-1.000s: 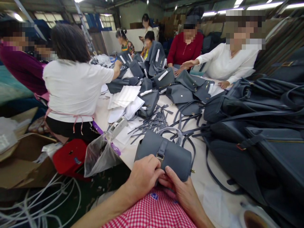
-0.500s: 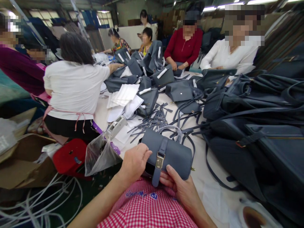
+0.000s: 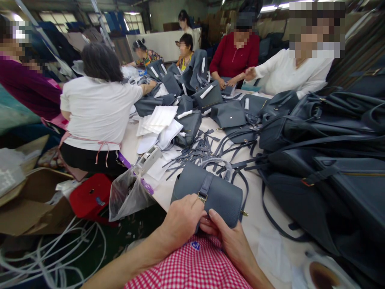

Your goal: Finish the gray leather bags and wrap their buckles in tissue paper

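A dark blue-grey handbag (image 3: pixel 222 196) rests at the table's near edge, its flap towards me and its wrapped handle (image 3: pixel 221 162) behind. My left hand (image 3: pixel 188 214) is closed over the strap and gold buckle at the flap's middle; its fingers cover the lower strap and most of the metal. My right hand (image 3: pixel 224 226) grips the bag's lower front edge, thumb on the flap and fingers curled underneath. A small gold clip (image 3: pixel 244 213) sticks out at the bag's right side.
Loose straps (image 3: pixel 195 154) lie behind the bag, beside white paper sheets (image 3: pixel 159 120) and a tape dispenser (image 3: pixel 149 158). Large dark bags (image 3: pixel 331 188) are heaped at right, near a cup (image 3: pixel 320 275). A red stool (image 3: pixel 90 196) stands at left. Several co-workers sit or stand around the table.
My left hand has moved right from the flap's left edge onto the buckle and strap. My right hand stays on the bag. The co-worker in white at right has raised a hand.
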`<state>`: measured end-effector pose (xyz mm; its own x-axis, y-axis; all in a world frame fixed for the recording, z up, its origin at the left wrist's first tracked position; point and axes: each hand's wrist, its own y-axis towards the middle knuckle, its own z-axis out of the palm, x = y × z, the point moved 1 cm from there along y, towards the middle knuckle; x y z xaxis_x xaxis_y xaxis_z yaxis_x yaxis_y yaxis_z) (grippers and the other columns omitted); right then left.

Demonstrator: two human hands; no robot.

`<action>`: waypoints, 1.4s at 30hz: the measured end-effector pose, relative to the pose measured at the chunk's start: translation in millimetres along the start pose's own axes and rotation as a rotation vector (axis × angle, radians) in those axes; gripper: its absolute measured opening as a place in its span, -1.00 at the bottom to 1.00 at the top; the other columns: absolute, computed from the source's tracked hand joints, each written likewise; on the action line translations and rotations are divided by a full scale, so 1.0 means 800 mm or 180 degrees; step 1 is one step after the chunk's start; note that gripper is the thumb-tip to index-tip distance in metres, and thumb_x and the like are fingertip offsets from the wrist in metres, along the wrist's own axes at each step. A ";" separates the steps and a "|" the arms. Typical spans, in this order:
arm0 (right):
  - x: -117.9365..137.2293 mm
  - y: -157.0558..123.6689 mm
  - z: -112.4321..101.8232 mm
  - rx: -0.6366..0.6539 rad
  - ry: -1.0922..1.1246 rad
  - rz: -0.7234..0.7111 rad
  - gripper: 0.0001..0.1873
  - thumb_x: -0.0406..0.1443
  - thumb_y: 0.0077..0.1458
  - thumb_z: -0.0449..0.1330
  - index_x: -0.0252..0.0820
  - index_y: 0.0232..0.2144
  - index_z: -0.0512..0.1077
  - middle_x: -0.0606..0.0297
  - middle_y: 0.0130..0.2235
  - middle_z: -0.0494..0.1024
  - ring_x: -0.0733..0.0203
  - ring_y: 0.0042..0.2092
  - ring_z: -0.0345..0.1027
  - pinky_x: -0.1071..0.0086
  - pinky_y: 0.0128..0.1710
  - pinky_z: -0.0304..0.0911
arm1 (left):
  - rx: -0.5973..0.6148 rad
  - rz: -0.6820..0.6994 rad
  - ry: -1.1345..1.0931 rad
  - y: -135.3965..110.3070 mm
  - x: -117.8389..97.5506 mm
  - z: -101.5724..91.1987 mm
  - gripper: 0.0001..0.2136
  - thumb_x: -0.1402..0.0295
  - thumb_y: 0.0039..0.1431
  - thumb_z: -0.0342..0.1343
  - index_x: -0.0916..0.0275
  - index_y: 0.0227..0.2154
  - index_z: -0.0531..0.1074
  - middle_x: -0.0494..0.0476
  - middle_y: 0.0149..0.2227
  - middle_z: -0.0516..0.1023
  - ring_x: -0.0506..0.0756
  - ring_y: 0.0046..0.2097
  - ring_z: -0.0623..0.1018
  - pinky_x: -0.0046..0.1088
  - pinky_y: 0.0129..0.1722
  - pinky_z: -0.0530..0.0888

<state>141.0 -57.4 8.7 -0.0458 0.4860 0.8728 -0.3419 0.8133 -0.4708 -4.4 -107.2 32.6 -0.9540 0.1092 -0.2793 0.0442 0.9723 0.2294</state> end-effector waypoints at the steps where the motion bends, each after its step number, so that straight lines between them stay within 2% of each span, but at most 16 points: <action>1: -0.001 0.000 0.000 -0.0008 0.0047 0.0005 -0.52 -0.01 -0.18 0.40 -0.30 -0.34 0.53 0.12 -0.33 0.66 0.04 -0.32 0.57 0.31 -0.31 0.50 | -0.0005 0.0071 0.0090 0.000 0.000 0.002 -0.88 0.45 0.26 0.00 0.23 -0.42 0.32 0.05 -0.42 0.40 0.10 -0.36 0.43 -0.41 -0.41 0.35; 5: -0.011 0.004 -0.002 -0.0033 0.0402 0.0174 -0.49 -0.06 -0.24 0.44 -0.31 -0.29 0.52 0.10 -0.33 0.67 -0.01 -0.32 0.58 0.25 -0.31 0.52 | 0.0035 0.0236 0.0132 0.001 0.004 0.012 -0.86 0.44 0.28 -0.05 0.23 -0.41 0.31 0.07 -0.41 0.40 0.10 -0.36 0.42 -0.41 -0.41 0.36; 8: -0.017 0.007 -0.003 -0.0054 0.0595 0.0230 -0.49 -0.11 -0.25 0.46 -0.31 -0.27 0.51 0.10 -0.32 0.67 -0.01 -0.33 0.59 0.27 -0.33 0.53 | 0.0097 0.0066 0.0028 0.005 0.013 0.012 -0.84 0.43 0.30 -0.08 0.22 -0.41 0.31 0.05 -0.41 0.40 0.08 -0.35 0.43 -0.42 -0.38 0.36; 14: -0.012 0.006 0.005 0.0085 0.0870 0.0383 -0.45 -0.10 -0.20 0.45 -0.31 -0.22 0.43 0.03 -0.29 0.67 0.02 -0.32 0.60 0.23 -0.29 0.54 | -0.0081 -0.0714 -0.0454 0.009 0.037 -0.017 -0.79 0.40 0.34 -0.14 0.21 -0.43 0.28 0.01 -0.42 0.39 0.04 -0.37 0.42 -0.45 -0.34 0.33; 16: -0.009 0.005 0.007 0.0136 0.0901 0.0442 -0.44 -0.09 -0.20 0.45 -0.33 -0.22 0.42 0.01 -0.29 0.67 0.01 -0.31 0.59 0.20 -0.25 0.53 | -0.0070 -0.0731 -0.0640 0.007 0.035 -0.028 -0.75 0.35 0.35 -0.14 0.21 -0.47 0.27 0.00 -0.44 0.38 0.03 -0.38 0.40 -0.45 -0.35 0.31; 19: -0.010 0.005 0.002 0.0078 0.0730 0.0423 -0.47 -0.07 -0.20 0.43 -0.31 -0.25 0.45 0.08 -0.31 0.67 0.01 -0.32 0.58 0.17 -0.24 0.51 | 0.0061 -0.0554 -0.0697 0.003 0.021 -0.034 -0.69 0.11 0.23 0.06 0.21 -0.51 0.26 0.00 -0.45 0.39 0.03 -0.40 0.40 -0.46 -0.41 0.26; 21: -0.013 0.005 -0.005 -0.0035 0.0476 0.0363 -0.48 -0.05 -0.20 0.41 -0.27 -0.24 0.47 0.14 -0.31 0.67 0.00 -0.29 0.58 0.18 -0.22 0.49 | 0.0178 -0.0578 -0.0538 0.004 0.012 -0.032 -0.58 -0.06 0.02 0.19 0.21 -0.49 0.29 0.00 -0.45 0.41 0.05 -0.41 0.41 -0.45 -0.45 0.22; 23: -0.016 0.004 -0.012 -0.0149 0.0203 0.0318 -0.45 -0.05 -0.21 0.40 -0.25 -0.20 0.49 0.17 -0.28 0.67 -0.03 -0.22 0.56 0.18 -0.16 0.47 | 0.0412 -0.0646 -0.0282 0.009 0.006 -0.030 -0.50 -0.15 -0.13 0.24 0.21 -0.45 0.32 0.01 -0.44 0.44 0.08 -0.41 0.43 -0.44 -0.47 0.20; 26: -0.021 0.003 -0.016 -0.0144 0.0176 0.0347 -0.39 -0.06 -0.22 0.41 -0.24 -0.12 0.49 0.18 -0.24 0.67 -0.06 -0.16 0.54 0.14 -0.09 0.44 | 0.0908 -0.0720 0.0006 0.024 0.003 -0.033 -0.49 -0.16 -0.17 0.25 0.21 -0.42 0.35 0.05 -0.44 0.48 0.12 -0.40 0.47 -0.44 -0.49 0.17; 29: -0.024 0.002 -0.013 0.0143 0.0642 0.0484 -0.36 -0.07 -0.20 0.41 -0.24 -0.07 0.45 0.18 -0.24 0.67 -0.05 -0.20 0.56 0.09 -0.11 0.44 | 0.1301 -0.0785 0.0001 0.041 0.007 -0.039 -0.49 -0.16 -0.20 0.26 0.21 -0.46 0.36 0.06 -0.48 0.47 0.15 -0.42 0.48 -0.45 -0.49 0.16; 32: -0.026 0.002 -0.009 0.0471 0.1081 0.0668 -0.41 -0.09 -0.16 0.42 -0.27 -0.11 0.43 0.15 -0.31 0.67 0.00 -0.31 0.58 0.14 -0.20 0.47 | 0.1547 -0.0848 -0.0427 0.051 0.018 -0.039 -0.53 -0.11 -0.24 0.30 0.20 -0.58 0.31 -0.02 -0.59 0.37 0.09 -0.49 0.41 -0.47 -0.51 0.13; 36: -0.028 0.004 -0.009 0.0572 0.1259 0.0788 -0.48 -0.13 -0.14 0.43 -0.31 -0.17 0.45 0.13 -0.37 0.66 0.05 -0.38 0.58 0.25 -0.29 0.49 | 0.1706 -0.0985 -0.1626 0.050 0.039 -0.023 -0.52 0.03 -0.27 0.36 0.21 -0.67 0.18 -0.14 -0.65 0.24 -0.05 -0.57 0.25 -0.52 -0.57 0.08; 39: -0.030 0.006 -0.009 0.0603 0.1356 0.0717 -0.48 -0.15 -0.11 0.42 -0.31 -0.14 0.45 0.11 -0.33 0.66 0.02 -0.33 0.59 0.22 -0.25 0.50 | 0.1885 -0.1249 -0.2499 0.043 0.051 -0.008 -0.56 0.11 -0.23 0.34 0.21 -0.65 0.16 -0.16 -0.66 0.25 -0.06 -0.59 0.29 -0.56 -0.60 0.15; 42: -0.031 0.009 -0.008 0.0672 0.1481 0.0650 -0.45 -0.18 -0.10 0.42 -0.31 -0.08 0.43 0.08 -0.26 0.66 0.00 -0.26 0.59 0.21 -0.22 0.50 | 0.2031 -0.1419 -0.3054 0.041 0.057 0.000 -0.64 0.16 -0.16 0.29 0.21 -0.61 0.20 -0.15 -0.64 0.30 -0.04 -0.59 0.35 -0.57 -0.60 0.25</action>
<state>145.8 -62.0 -17.3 0.2726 0.7563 0.5948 -0.5525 0.6291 -0.5467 -46.2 -70.6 27.3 -0.3311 -0.4117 -0.8490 0.1645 0.8608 -0.4816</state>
